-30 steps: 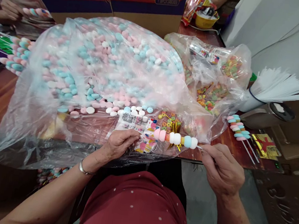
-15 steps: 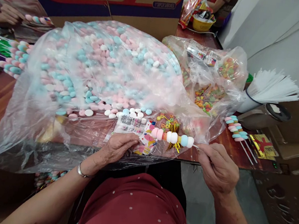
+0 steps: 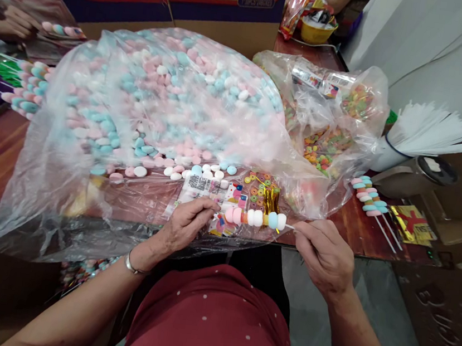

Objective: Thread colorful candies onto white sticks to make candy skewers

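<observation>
My right hand (image 3: 324,257) pinches the white stick of a candy skewer (image 3: 256,218), threaded with pink, white, blue and orange pieces and held level above the table's front edge. My left hand (image 3: 191,221) is closed, thumb against fingers, at the skewer's left end. It appears to pinch the edge of a printed plastic wrapper (image 3: 220,226), partly hidden by the fingers and candy. Behind the skewer lie gold tinsel ties (image 3: 271,199), small ring candies (image 3: 257,184) and more printed wrappers (image 3: 202,186).
A big clear bag of pastel candies (image 3: 173,93) covers the table's middle. Right of it are a bag of ring candies (image 3: 322,145), finished skewers (image 3: 369,196), a cup of white sticks (image 3: 396,151) and a steel mug (image 3: 407,180). Another person's hand (image 3: 17,23) shows at far left.
My right hand has moved left with the skewer, bringing its pink end nearer my left hand. The skewer sits slightly lower. The camera view has shifted a little.
</observation>
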{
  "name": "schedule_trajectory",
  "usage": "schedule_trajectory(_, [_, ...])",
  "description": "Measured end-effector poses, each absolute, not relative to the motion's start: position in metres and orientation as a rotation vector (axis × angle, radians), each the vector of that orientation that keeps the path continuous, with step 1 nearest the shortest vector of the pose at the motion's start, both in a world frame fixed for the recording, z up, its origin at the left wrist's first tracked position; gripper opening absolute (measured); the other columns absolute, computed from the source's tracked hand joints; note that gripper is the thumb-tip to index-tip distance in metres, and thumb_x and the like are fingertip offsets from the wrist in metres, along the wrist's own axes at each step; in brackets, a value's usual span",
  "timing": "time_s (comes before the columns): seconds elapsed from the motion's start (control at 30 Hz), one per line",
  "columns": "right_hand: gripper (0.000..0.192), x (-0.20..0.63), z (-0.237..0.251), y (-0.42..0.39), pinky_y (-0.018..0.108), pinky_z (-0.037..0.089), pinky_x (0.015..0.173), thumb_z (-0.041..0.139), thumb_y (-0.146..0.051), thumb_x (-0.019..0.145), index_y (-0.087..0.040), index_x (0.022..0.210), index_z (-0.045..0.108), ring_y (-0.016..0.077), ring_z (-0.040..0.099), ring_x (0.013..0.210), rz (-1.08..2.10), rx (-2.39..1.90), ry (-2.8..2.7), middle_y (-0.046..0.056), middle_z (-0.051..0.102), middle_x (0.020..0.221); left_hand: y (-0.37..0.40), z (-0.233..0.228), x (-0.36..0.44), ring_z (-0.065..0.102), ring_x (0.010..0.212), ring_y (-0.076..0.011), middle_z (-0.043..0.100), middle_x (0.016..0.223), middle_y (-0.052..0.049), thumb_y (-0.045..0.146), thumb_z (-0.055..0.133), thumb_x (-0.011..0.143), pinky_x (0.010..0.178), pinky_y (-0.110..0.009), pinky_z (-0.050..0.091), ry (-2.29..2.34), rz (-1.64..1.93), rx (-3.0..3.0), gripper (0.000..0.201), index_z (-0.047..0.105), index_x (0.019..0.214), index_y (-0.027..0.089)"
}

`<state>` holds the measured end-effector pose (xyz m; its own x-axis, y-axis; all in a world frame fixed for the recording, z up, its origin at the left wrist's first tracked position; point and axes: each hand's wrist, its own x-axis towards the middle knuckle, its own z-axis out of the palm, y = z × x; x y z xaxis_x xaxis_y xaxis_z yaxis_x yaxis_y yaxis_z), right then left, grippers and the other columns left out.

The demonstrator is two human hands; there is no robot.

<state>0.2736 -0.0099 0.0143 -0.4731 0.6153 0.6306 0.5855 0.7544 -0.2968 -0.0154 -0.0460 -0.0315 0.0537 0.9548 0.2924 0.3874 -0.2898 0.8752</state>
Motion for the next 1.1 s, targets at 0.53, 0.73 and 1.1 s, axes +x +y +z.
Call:
schedule_trajectory(0.53, [0.02,0.276,0.011,-0.015,0.028,0.05,0.065,0.057,-0.01,0.086,-0.021,0.097,0.069,0.0149,0.06,0.068,0.097,-0.964,-2.125,0.002,0.065,0.075,-0.045,-0.032,-0.018,0.062,0.067,-0.0141,0.068,0.072,-0.005,0.031,0.064,0.088,0.064,-0.026,0.051,1.115,1.2,1.754,0.019,0.068,0.077,0.016])
schedule_trajectory(0.73, [0.021,0.282,0.01,-0.016,0.029,0.051,0.067,0.058,-0.01,0.086,-0.023,0.098,0.069,0.0163,0.062,0.072,0.163,-1.038,-2.07,0.004,0.066,0.081,-0.049,-0.036,-0.022,0.062,0.064,-0.0132,0.073,0.073,-0.006,0.037,0.065,0.086,0.06,-0.023,0.05,1.249,1.197,1.579,0.024,0.073,0.08,0.015])
schedule_trajectory(1.1, [0.025,0.278,0.015,-0.015,0.03,0.05,0.063,0.059,-0.008,0.083,-0.023,0.099,0.071,0.0161,0.061,0.068,0.091,-0.926,-2.115,0.002,0.066,0.075,-0.051,-0.03,-0.014,0.04,0.036,-0.0061,0.054,0.044,0.004,0.048,0.072,0.075,0.035,-0.018,0.032,1.257,1.042,1.185,0.036,0.062,0.064,0.015])
